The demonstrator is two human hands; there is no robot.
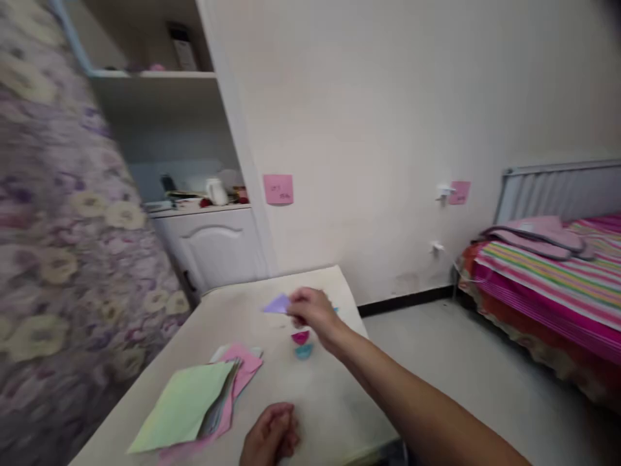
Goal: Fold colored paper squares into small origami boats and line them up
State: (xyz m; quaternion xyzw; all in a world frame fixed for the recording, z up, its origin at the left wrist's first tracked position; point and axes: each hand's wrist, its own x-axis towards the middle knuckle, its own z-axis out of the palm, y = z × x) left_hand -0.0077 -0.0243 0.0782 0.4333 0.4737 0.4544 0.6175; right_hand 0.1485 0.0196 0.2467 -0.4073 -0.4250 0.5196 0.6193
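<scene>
One bare right hand (314, 312), fingers gripping a flat purple paper triangle (277, 304) above the cream table (334, 401) near its far edge, bare left hand (272, 432), fingers curled closed, toward the near edge

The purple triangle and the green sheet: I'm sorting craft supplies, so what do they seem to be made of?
Purple triangle: probably paper, matte; it looks thin, with straight edges and no shine, in the right hand.
Green sheet: likely paper too, with a dull, even surface and thin edges. Blur leaves light card possible for both.
</scene>
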